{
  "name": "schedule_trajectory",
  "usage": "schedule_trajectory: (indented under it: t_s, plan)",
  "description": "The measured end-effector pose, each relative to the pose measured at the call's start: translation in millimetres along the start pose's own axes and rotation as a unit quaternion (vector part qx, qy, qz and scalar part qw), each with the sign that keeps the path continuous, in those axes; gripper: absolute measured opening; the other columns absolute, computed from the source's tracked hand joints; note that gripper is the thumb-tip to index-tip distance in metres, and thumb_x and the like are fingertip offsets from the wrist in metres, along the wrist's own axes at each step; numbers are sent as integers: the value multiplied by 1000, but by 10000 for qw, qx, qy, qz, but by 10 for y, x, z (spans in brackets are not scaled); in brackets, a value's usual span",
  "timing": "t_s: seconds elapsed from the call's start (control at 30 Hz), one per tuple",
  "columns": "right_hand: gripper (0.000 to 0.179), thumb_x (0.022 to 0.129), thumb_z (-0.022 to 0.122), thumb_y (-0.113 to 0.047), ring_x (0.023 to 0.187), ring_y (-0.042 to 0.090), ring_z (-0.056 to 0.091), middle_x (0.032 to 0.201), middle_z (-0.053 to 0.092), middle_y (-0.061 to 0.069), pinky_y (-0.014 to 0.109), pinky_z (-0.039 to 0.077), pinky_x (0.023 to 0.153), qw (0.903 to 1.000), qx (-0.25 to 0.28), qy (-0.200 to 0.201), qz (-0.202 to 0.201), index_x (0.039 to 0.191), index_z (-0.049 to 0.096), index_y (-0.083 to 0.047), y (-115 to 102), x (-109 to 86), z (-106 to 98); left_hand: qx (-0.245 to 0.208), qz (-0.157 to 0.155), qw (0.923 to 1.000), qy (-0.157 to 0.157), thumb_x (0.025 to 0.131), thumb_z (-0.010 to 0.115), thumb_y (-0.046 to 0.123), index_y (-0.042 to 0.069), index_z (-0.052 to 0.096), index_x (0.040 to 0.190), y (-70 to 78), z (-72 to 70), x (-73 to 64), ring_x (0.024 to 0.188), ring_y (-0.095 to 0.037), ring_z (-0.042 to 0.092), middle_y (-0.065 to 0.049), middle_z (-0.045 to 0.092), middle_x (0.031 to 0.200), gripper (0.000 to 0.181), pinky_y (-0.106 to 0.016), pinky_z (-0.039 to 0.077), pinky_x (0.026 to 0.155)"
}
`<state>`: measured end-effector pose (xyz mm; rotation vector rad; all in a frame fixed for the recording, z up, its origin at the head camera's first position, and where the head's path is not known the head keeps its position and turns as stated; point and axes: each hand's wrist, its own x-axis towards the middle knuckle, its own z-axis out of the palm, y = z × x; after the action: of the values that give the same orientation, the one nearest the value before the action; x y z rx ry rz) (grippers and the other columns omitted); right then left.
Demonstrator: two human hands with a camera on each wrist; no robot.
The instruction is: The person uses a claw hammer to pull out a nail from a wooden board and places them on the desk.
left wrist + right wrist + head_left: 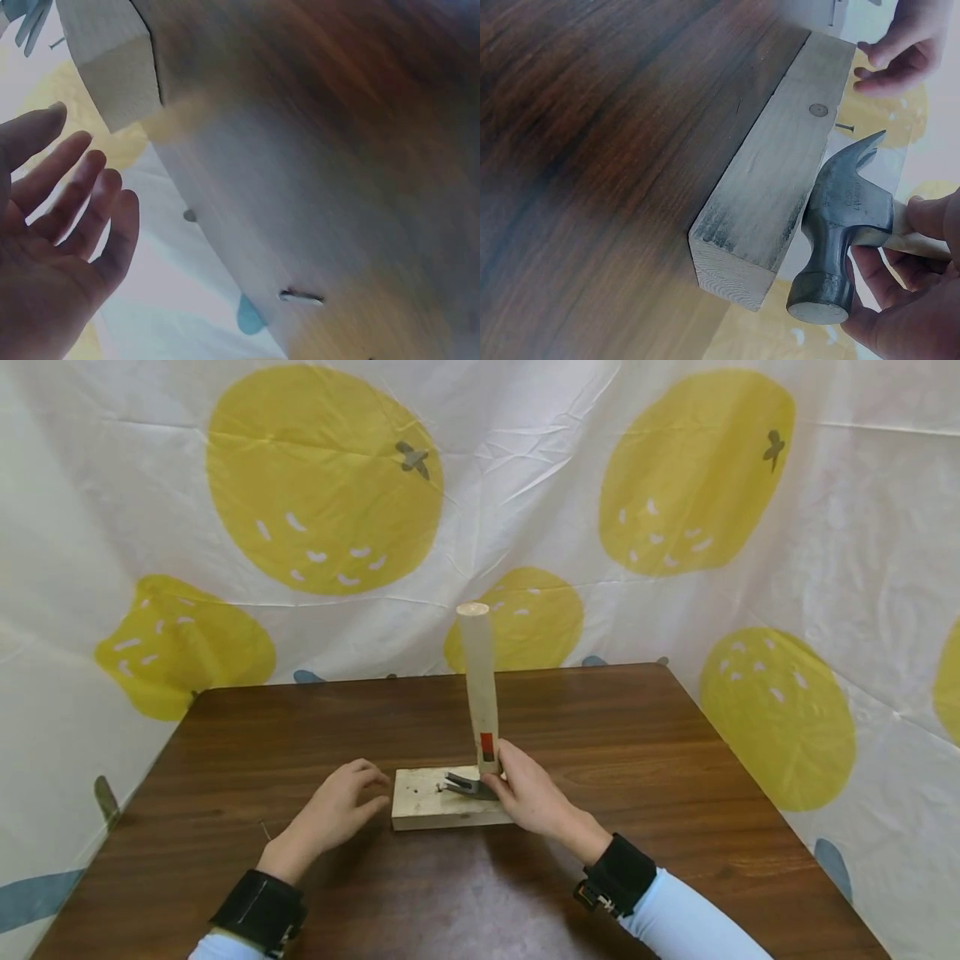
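My right hand [536, 793] grips a claw hammer [480, 693] low on its wooden handle, close to the head. The handle stands almost upright, and the steel head [847, 206] lies over the top of a pale wooden block [442, 817]. A nail [845, 127] sticks up from the block just off the claw's tips; whether claw and nail touch, I cannot tell. Left of the block, my left hand [333, 810] hovers with relaxed, slightly bent fingers and nothing in them. Its palm and spread fingers [124, 225] show in the left wrist view.
On the brown wooden table [600, 727], a bent nail [301, 298] lies beyond the left wrist. Small holes mark the block's top near its left end. Behind the table's far edge hangs a white cloth [517, 485] printed with yellow fruit.
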<state>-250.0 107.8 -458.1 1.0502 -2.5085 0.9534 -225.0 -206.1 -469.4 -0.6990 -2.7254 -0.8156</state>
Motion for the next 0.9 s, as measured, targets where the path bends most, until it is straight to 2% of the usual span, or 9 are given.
schedule_trajectory:
  t_s: [0.3,0.53,0.9]
  plan:
    - [24,99,67,-4,92,20,57,104,58,9,41,50,78,9990,-393,-63,-211,119,54,0,-43,27,-1,-72,285,9987,-411,93,76,5,-4,71,119,64,94,87,102,-31,62,-12,61,112,28,-49,52,88]
    - [25,100,67,-6,88,20,55,102,58,8,40,49,75,9978,-572,-318,-126,120,53,-1,-106,83,-25,41,168,9987,-484,91,78,5,-6,69,123,61,146,100,102,-29,61,-14,58,115,35,-46,52,86]
    - [22,101,66,-8,87,19,55,102,59,6,37,48,70,9948,-719,-718,1,119,54,-7,-181,175,-1,163,18,9981,-586,91,78,7,-7,69,124,85,150,101,104,-30,60,-14,57,116,37,-46,51,88]
